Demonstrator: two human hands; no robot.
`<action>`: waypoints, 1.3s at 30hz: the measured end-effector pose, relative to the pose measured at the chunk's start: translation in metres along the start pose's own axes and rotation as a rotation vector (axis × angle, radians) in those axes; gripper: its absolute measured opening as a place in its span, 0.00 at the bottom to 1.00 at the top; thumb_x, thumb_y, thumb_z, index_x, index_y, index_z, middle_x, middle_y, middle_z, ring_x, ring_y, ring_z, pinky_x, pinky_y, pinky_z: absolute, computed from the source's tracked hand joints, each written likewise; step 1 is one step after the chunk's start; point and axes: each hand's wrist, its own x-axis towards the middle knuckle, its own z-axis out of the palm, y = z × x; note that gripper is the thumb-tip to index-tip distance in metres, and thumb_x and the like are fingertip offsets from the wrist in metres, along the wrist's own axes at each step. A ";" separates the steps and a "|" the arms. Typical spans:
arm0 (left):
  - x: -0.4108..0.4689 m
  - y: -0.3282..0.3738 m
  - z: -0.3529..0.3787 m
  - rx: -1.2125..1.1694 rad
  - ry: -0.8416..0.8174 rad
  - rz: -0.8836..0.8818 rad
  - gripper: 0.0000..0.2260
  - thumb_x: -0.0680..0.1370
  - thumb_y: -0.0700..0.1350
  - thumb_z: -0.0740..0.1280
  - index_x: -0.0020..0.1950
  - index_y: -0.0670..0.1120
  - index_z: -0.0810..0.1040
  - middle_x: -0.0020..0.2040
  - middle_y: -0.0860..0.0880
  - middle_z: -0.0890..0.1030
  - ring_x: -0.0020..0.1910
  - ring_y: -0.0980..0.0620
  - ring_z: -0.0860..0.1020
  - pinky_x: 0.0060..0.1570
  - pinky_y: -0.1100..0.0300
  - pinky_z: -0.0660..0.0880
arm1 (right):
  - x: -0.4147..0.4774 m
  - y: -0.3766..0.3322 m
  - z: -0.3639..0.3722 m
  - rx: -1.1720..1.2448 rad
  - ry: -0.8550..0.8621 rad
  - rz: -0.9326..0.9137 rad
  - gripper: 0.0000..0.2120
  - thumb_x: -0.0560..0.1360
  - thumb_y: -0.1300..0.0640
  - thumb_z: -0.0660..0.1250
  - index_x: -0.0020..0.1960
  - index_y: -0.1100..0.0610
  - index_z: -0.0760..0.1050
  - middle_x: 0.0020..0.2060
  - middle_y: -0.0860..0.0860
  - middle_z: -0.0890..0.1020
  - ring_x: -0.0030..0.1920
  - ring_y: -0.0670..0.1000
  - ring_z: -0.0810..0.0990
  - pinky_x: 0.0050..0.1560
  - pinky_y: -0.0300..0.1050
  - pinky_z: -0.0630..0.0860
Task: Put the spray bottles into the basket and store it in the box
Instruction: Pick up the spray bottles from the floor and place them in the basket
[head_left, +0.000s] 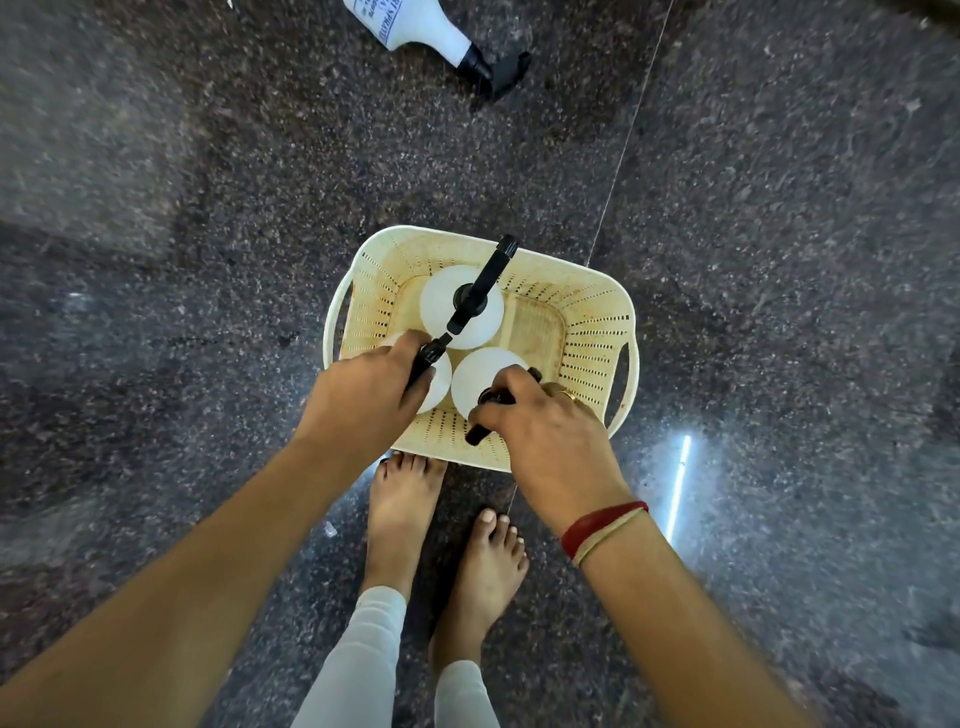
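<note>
A cream perforated basket (587, 317) stands on the dark speckled floor just ahead of my feet. Three white spray bottles with black trigger heads stand upright inside it. The far bottle (441, 306) is untouched. My left hand (363, 395) grips the black head of the near-left bottle (439, 387). My right hand (545, 436) is closed around the head of the near-right bottle (480, 376). A fourth white spray bottle (426, 26) lies on its side on the floor at the top, partly cut off by the frame. No box is visible.
Granite floor (208, 234) surrounds the basket on all sides. My bare feet (441, 535) stand right behind the basket's near rim. A thin floor seam (623, 145) runs diagonally from the top right to the basket.
</note>
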 end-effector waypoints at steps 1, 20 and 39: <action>0.001 0.001 0.001 -0.009 0.008 0.007 0.12 0.80 0.50 0.62 0.59 0.45 0.72 0.36 0.45 0.81 0.34 0.41 0.81 0.31 0.54 0.73 | 0.000 0.001 0.003 0.024 0.012 0.029 0.20 0.76 0.66 0.57 0.60 0.47 0.74 0.58 0.51 0.69 0.49 0.55 0.78 0.49 0.49 0.76; 0.077 0.056 -0.030 0.147 0.042 0.001 0.07 0.81 0.42 0.60 0.57 0.42 0.73 0.42 0.41 0.81 0.40 0.38 0.79 0.34 0.54 0.66 | 0.006 0.000 0.025 0.344 0.096 0.109 0.10 0.75 0.63 0.65 0.54 0.54 0.79 0.55 0.53 0.71 0.45 0.57 0.79 0.50 0.53 0.78; 0.079 0.031 -0.054 -0.045 0.138 0.123 0.22 0.77 0.61 0.61 0.66 0.51 0.72 0.57 0.48 0.81 0.55 0.45 0.79 0.48 0.51 0.76 | 0.000 -0.010 -0.047 0.215 0.140 0.152 0.33 0.75 0.45 0.64 0.74 0.48 0.53 0.68 0.53 0.66 0.62 0.59 0.73 0.61 0.50 0.70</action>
